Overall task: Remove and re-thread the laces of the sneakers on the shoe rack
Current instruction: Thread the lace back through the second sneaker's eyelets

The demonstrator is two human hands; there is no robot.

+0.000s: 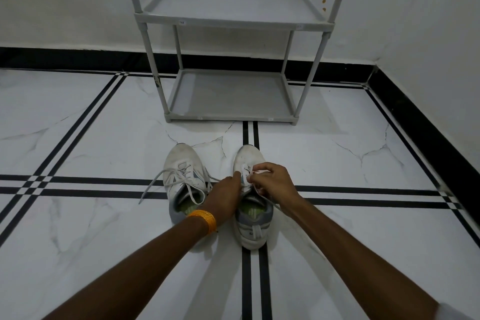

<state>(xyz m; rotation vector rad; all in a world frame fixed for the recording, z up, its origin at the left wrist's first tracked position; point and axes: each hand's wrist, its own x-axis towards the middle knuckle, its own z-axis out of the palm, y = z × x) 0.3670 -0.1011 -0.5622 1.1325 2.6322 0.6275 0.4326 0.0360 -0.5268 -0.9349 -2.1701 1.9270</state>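
Left white sneaker [183, 179] laced, untied; left hand [225, 196] and right hand [272, 180] pinch right white sneaker's [250, 202] lace, threading unfinished; grey plastic rack [231, 60] bare

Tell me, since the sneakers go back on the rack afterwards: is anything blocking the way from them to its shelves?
Nothing visible does. Both sneakers stand on bare floor just before the shoe rack, and both its shelves show nothing on them.

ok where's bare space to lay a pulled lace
Both trays of the grey plastic shoe rack are bare, as is the marble floor right of the right white sneaker. Crowded: left white sneaker, its loose lace, both hands.
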